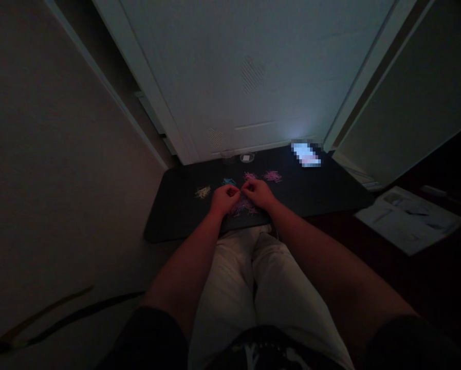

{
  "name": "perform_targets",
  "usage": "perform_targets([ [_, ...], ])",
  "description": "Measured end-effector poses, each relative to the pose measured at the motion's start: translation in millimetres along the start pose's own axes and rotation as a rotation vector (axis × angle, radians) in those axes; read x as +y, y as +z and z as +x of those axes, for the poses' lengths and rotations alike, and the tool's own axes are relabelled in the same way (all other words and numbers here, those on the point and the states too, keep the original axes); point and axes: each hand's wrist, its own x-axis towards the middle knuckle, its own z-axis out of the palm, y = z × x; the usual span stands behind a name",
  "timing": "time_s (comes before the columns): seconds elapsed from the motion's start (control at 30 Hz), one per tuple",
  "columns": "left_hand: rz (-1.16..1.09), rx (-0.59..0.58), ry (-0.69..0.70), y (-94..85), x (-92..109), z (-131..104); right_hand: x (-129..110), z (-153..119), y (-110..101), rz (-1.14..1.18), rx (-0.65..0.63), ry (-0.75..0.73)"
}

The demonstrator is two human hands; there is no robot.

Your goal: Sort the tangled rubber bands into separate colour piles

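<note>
My left hand (225,199) and my right hand (258,192) meet fingertip to fingertip low over a dark board. Both are closed in a pinch; whatever is between the fingers is too small and dim to name. Just beneath them lies a mixed pile of thin coloured sticks (242,207), mostly purple and pink. Around the hands are sorted heaps: a pale yellow heap (203,192) to the left, a blue heap (228,182) behind my left hand, a pink heap (250,176) behind my right hand, and another pink heap (272,176) farther right.
The dark board (176,216) reaches to a white panelled door (230,77). At its back edge stand a clear cup (227,156) and a small round container (247,158). A lit, blurred screen (306,154) lies back right. A printed sheet (409,218) is at the right.
</note>
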Motion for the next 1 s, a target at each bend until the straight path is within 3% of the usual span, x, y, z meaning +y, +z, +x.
perform_targets([
  [0.23,-0.001,0.027,-0.007,-0.2,1.7,-0.4,-1.1,0.7,-1.9,0.033,0.074,0.018],
  [0.5,-0.040,0.020,0.021,0.6,-1.4,0.7,-0.9,0.2,-1.1,0.020,-0.039,0.001],
  [1.0,-0.041,0.039,0.018,0.4,0.1,-0.3,3.1,0.1,-1.0,0.021,0.054,-0.001],
])
